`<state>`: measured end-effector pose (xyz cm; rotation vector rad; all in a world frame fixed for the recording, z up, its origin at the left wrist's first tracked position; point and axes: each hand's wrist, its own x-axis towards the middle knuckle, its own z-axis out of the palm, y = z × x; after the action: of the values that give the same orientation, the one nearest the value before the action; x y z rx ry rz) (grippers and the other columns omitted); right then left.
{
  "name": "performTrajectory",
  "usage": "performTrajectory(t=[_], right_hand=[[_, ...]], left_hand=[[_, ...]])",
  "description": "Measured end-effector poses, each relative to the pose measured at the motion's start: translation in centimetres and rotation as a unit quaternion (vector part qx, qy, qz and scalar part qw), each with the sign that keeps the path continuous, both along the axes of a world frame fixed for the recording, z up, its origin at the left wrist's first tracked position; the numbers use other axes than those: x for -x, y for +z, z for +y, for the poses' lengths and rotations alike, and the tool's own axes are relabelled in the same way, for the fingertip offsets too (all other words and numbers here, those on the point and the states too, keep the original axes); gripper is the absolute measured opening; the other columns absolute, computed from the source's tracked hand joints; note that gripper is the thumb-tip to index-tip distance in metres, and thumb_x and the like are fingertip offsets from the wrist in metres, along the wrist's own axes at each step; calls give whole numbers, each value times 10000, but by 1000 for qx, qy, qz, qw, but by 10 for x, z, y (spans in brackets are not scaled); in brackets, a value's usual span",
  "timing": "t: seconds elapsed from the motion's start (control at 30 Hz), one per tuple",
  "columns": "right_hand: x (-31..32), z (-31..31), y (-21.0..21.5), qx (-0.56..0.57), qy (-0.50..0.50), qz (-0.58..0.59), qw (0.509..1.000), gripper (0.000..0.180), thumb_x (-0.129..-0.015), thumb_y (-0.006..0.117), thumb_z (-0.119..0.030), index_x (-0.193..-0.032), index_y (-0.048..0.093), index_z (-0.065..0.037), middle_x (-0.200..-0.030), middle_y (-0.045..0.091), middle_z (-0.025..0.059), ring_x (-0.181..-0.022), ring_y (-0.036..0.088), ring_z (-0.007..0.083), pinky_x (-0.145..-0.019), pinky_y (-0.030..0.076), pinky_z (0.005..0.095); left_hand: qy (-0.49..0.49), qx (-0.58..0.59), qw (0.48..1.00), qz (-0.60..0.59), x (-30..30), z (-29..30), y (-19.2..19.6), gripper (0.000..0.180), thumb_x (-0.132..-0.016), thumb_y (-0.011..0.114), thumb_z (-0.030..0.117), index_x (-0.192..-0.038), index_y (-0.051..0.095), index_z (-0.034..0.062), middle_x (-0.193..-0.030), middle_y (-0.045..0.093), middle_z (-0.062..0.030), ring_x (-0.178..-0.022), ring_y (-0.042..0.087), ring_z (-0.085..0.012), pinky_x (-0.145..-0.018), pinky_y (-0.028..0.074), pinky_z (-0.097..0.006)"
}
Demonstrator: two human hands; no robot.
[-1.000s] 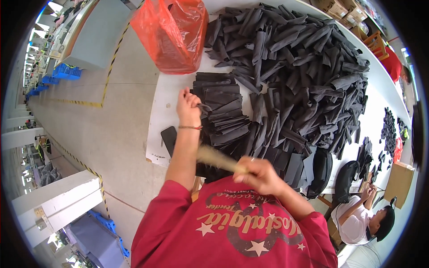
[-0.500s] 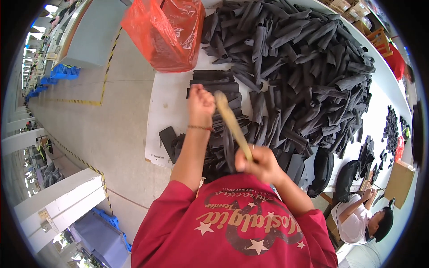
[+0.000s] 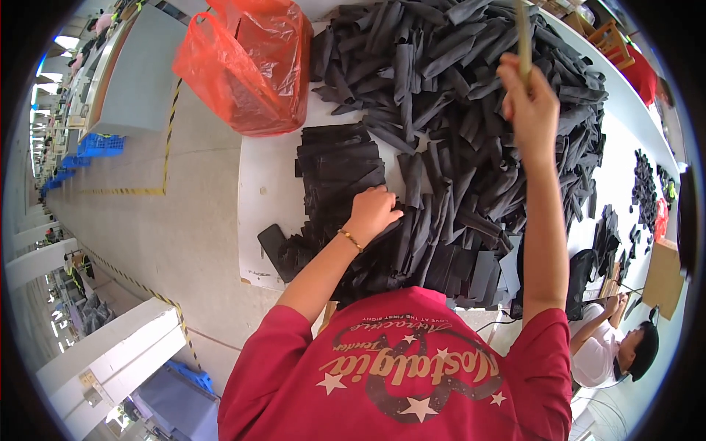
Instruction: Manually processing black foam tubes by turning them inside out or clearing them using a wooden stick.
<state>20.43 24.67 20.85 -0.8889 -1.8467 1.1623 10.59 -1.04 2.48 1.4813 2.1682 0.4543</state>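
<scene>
My right hand [image 3: 532, 106] is raised over the heap at the right, its fingers wrapped round a wooden stick [image 3: 523, 40] that points away from me and is smeared by motion. My left hand [image 3: 373, 212] rests on the black fabric pieces in front of me; its fingers are curled and pressed together on a piece, with the tips partly hidden. Just beyond it, flattened black fabric pieces [image 3: 340, 158] lie overlapped in a row. A large heap of rolled black fabric pieces [image 3: 471, 95] spreads across the far and right part of the white table [image 3: 268, 165].
A red plastic bag [image 3: 254, 81] stands at the table's far left corner. A dark phone [image 3: 272, 241] lies by the left edge. Grey flat pieces [image 3: 482, 275] lie near me at right. A co-worker [image 3: 610, 345] sits at lower right beside a cardboard box [image 3: 662, 272].
My right hand has swung the stick up and away to the right, over the heap. My left hand has come down nearer me onto the black pieces, and the far flattened row is uncovered.
</scene>
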Motion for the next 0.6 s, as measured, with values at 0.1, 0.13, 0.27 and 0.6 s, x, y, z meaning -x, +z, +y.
performTrajectory(t=[0.1, 0.13, 0.27, 0.6], right_hand=[[-20, -35, -44, 73, 17, -68, 995, 193, -920, 627, -147, -1081, 665, -49, -666, 530, -44, -498, 451, 26, -461, 348, 207], [-28, -48, -49, 101, 20, -86, 991, 193, -920, 625, -142, -1080, 662, -41, -689, 537, -30, -552, 462, 35, -509, 372, 211], [-69, -74, -69, 91, 105, -156, 978, 193, -926, 591, -111, -1102, 633, -42, -740, 586, 34, -642, 522, 108, -617, 427, 258], [-150, -70, -44, -197, 292, -351, 868, 196, -846, 630, -94, -1039, 660, -89, -766, 591, 101, -702, 602, 313, -612, 471, 413]], left_hand=[[-53, -17, 997, 51, -7, 7, -9, 203, -744, 738, 294, -744, 672, 102, -809, 626, -66, -817, 637, -267, -708, 508, -380], [-80, -14, 993, 80, -9, 10, -13, 197, -738, 742, 291, -753, 677, 106, -817, 627, -66, -833, 634, -265, -721, 508, -377], [-98, 7, 988, 118, -4, 6, -20, 186, -728, 750, 256, -757, 684, 85, -806, 636, -74, -809, 644, -274, -708, 513, -384], [112, 45, 915, -384, 48, -17, 59, 135, -721, 786, 82, -789, 693, 11, -709, 662, -10, -649, 586, -71, -630, 484, -237]])
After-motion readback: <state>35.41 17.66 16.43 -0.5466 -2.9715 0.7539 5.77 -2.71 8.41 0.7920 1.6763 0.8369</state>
